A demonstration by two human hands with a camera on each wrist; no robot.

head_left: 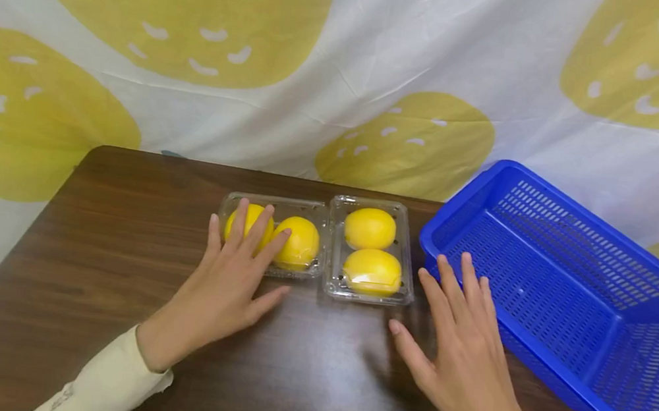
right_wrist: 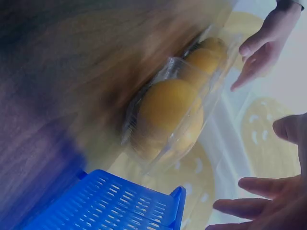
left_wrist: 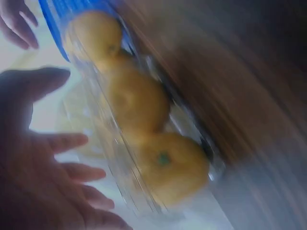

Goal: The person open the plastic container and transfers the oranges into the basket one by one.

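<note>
Clamshells [head_left: 335, 252] of yellow fruit [head_left: 369, 228] lie left of the blue basket [head_left: 543, 279]; the left hand [head_left: 226, 288]'s spread grip partly hides one, contact unclear. The right hand [head_left: 461, 350]'s splayed, empty grip covers some basket.

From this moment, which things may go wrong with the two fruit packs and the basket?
The left clear pack lies right beside the other clear pack, so moving one might nudge its neighbour. The right hand is close to the blue basket and might bump it.
</note>
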